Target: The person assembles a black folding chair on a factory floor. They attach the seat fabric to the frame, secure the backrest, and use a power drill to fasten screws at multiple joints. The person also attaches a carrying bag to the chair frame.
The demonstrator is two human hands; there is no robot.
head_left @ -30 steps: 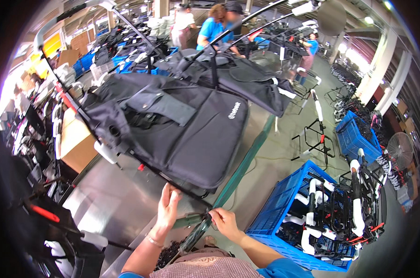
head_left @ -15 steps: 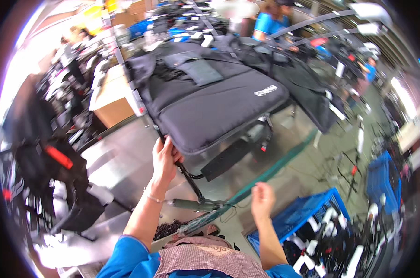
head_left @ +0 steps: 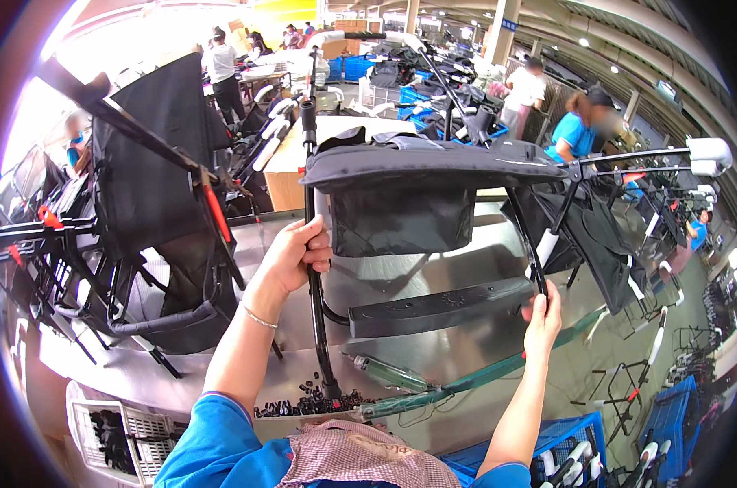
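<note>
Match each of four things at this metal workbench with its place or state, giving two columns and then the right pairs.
Things:
1. left hand
2. right hand
3. small black parts
4. blue crate

Places or states:
A. heaped at the table's near edge
B. gripping the frame's left black upright tube
C. on the floor, lower right
D. holding the lower end of the frame's right black tube

Pairs: 1-B, 2-D, 3-A, 4-C
</note>
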